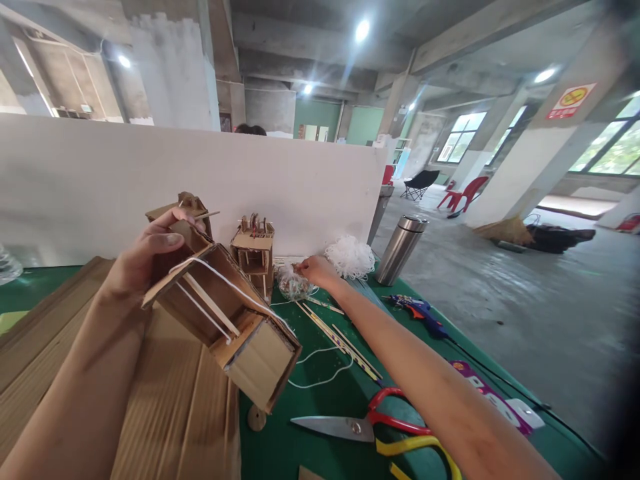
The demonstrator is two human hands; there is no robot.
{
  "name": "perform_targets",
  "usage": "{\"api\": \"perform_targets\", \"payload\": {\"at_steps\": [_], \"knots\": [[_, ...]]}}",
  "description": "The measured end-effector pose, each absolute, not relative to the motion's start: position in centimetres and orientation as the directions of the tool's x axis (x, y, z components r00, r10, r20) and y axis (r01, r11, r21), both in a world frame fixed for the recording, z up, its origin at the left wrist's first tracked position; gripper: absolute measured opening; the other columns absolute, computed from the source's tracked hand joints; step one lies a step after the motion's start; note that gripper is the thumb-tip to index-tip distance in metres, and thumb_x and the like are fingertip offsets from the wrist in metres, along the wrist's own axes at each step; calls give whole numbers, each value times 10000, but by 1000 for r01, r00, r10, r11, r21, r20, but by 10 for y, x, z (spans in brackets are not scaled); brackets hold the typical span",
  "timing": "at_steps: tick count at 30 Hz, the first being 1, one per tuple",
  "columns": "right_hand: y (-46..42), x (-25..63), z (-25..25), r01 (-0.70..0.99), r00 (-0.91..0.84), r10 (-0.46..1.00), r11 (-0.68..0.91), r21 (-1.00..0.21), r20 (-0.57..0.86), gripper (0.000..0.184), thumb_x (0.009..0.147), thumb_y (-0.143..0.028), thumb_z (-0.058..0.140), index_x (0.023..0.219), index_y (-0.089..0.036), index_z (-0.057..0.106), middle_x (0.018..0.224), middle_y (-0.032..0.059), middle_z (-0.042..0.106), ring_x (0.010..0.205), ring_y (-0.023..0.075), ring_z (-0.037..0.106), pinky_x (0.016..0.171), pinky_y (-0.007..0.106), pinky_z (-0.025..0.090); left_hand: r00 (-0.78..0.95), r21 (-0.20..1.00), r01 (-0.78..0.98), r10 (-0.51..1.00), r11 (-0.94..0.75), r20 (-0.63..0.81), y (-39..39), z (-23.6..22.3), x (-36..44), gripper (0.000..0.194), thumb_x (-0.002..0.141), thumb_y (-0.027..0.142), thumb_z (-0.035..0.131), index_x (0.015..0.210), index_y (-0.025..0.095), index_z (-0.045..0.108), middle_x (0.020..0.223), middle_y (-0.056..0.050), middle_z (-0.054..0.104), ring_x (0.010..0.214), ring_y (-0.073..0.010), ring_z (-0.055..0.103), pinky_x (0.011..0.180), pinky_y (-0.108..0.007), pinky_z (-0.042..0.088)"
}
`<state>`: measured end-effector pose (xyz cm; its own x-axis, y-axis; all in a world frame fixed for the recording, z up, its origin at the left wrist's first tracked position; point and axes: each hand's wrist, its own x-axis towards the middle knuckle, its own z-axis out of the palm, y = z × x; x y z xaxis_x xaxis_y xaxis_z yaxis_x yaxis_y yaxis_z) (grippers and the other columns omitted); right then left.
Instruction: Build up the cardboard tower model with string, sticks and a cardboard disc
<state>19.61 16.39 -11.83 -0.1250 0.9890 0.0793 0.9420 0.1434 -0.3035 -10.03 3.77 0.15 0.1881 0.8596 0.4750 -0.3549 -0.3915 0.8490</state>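
My left hand [163, 243] grips a cardboard box model [263, 360] by its upper end, holding it tilted above the table. Inside its open frame run a wooden stick [213, 303] and a white cord, which hangs down past the box. A thin stick [207, 215] pokes out near my left fingers. Farther off, my right hand [320, 272] reaches to a crumpled clear plastic bag [294, 283], fingers bent together at its top. What lies between those fingertips is too small to tell. Another cardboard model [253, 250] stands upright just left of the bag.
Scissors [350, 427] with red and yellow handles lie in front, near a round cardboard disc [257, 419]. Thin sticks [345, 343], a glue gun [420, 313] with its cable and a steel flask [401, 250] are to the right. Cardboard sheets [170, 393] cover the left. A white partition [190, 167] stands behind.
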Motion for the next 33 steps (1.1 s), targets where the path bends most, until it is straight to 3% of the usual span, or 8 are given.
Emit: {"api": "perform_targets", "payload": {"at_steps": [6, 14, 16, 19, 23, 26, 29, 33], "knots": [[161, 194, -114, 967, -116, 986, 139, -212, 118, 303, 959, -326, 607, 1220, -174, 594, 1245, 94, 607, 1050, 245, 628, 881, 459, 538, 272, 870, -326, 844, -371, 462, 33, 5, -91, 174, 660, 189, 695, 831, 211, 672, 827, -13, 684, 607, -163, 631, 561, -270, 552], [141, 200, -111, 915, -263, 950, 300, -269, 165, 254, 963, -330, 603, 1159, -170, 625, 1183, 77, 639, 998, 227, 647, 854, 429, 550, 348, 874, -366, 824, -321, 448, 33, 0, -69, 225, 653, 212, 770, 851, 203, 663, 855, -15, 691, 695, -169, 657, 634, -264, 553], [116, 205, -112, 899, -290, 938, 335, -281, 189, 189, 967, -306, 593, 1078, -164, 650, 1124, 65, 663, 977, 215, 649, 864, 415, 537, 366, 875, -375, 818, -308, 445, 33, -3, -62, 243, 648, 236, 790, 851, 204, 660, 844, -15, 688, 692, -170, 656, 625, -259, 545], [57, 219, -117, 882, -327, 922, 376, -285, 206, 141, 928, -126, 535, 887, -164, 664, 916, 49, 700, 906, 200, 653, 836, 335, 505, 374, 873, -388, 816, -296, 442, 32, -6, -52, 243, 659, 240, 797, 849, 198, 652, 806, -10, 671, 671, -157, 643, 613, -246, 526], [-37, 252, -136, 882, -333, 922, 379, -279, 197, 113, 871, -158, 540, 800, -202, 617, 834, 72, 684, 839, 255, 651, 737, 361, 499, 345, 861, -408, 822, -303, 453, 31, -9, -40, 237, 667, 220, 787, 855, 197, 645, 805, -4, 667, 637, -143, 632, 578, -233, 504], [-93, 280, -155, 906, -265, 943, 314, -282, 201, 114, 894, -265, 535, 803, -229, 594, 852, 87, 669, 823, 277, 641, 706, 395, 512, 230, 828, -439, 848, -348, 478, 28, -11, -23, 210, 687, 195, 746, 856, 223, 626, 755, 27, 642, 587, -119, 598, 537, -212, 474], [-127, 300, -172, 935, -195, 972, 224, -274, 130, 153, 920, -331, 522, 944, -240, 642, 975, 98, 695, 915, 305, 647, 793, 480, 523, -66, 777, -417, 868, -472, 492, 25, -18, 4, 166, 704, 160, 706, 814, 219, 597, 678, 50, 576, 550, -94, 536, 517, -184, 437], [-142, 310, -181, 952, -171, 983, 182, -247, 65, 308, 915, -376, 545, 1185, -269, 645, 1256, 103, 654, 1162, 355, 582, 938, 563, 475, -281, 751, -164, 760, -639, 585, 19, -42, 40, 151, 761, 165, 673, 852, 218, 565, 767, 40, 566, 668, -92, 546, 637, -188, 459]]}}
